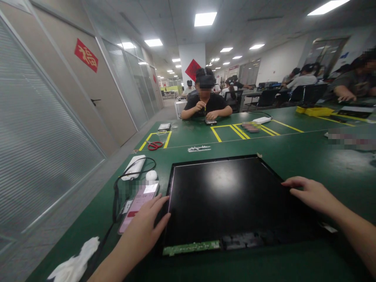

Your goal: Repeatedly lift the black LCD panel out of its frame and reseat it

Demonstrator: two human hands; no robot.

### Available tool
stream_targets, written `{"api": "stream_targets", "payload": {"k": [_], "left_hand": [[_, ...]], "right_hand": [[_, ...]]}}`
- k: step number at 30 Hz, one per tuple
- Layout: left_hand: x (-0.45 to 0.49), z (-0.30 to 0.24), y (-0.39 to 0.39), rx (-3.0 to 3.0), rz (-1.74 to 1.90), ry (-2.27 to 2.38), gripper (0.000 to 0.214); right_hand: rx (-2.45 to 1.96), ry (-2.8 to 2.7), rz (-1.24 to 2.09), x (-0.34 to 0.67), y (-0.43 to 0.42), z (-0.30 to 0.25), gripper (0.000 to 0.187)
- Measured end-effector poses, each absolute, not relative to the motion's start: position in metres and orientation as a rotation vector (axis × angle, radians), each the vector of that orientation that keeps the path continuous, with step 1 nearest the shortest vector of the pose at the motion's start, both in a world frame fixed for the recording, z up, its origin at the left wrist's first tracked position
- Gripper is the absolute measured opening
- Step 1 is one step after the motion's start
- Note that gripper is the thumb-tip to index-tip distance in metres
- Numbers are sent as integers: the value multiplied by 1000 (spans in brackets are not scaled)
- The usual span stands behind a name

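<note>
A large black flat display panel (226, 196) lies in front of me on the green table, screen side up. Along its near edge runs a green circuit board strip (190, 247). My left hand (152, 219) grips the panel's left edge, with fingertips and thumb at the rim. On the opposite side my right hand (308, 192) has its fingertips over the right edge, its thumb close to them. The undersides of both hands are hidden. Just beyond my left hand lies a lit phone (139, 207).
A white power bank (133, 167) with a black cable, a small round white case (151, 175) and crumpled tissue (75, 262) lie at left. Red-handled scissors (155, 145) and white scraps (199, 149) are beyond the panel. Across the table a person (207, 98) works on a small device.
</note>
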State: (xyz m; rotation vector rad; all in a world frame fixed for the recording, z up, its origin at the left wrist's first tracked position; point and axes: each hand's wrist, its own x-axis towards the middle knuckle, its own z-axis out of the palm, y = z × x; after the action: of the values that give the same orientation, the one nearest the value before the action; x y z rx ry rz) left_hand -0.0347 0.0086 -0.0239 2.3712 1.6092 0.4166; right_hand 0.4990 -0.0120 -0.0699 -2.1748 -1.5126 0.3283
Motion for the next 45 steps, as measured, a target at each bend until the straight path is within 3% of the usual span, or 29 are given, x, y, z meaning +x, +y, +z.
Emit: {"api": "stream_targets", "payload": {"k": [5, 16, 22, 30, 45], "left_hand": [[-32, -33, 10, 2351, 286, 1584, 53], [-31, -36, 12, 2126, 588, 1567, 52], [-26, -32, 12, 1403, 973, 1412, 41], [-6, -30, 7, 657, 1108, 1352, 38], [-8, -44, 6, 621, 1091, 1190, 67]], "right_hand": [[-2135, -1520, 342, 503, -12, -74, 33], [-2147, -1456, 307, 492, -11, -72, 28], [-2139, -1444, 314, 496, -10, -75, 27], [-2117, -1464, 277, 501, -8, -81, 27], [-2093, -1451, 292, 502, -8, -82, 27]]}}
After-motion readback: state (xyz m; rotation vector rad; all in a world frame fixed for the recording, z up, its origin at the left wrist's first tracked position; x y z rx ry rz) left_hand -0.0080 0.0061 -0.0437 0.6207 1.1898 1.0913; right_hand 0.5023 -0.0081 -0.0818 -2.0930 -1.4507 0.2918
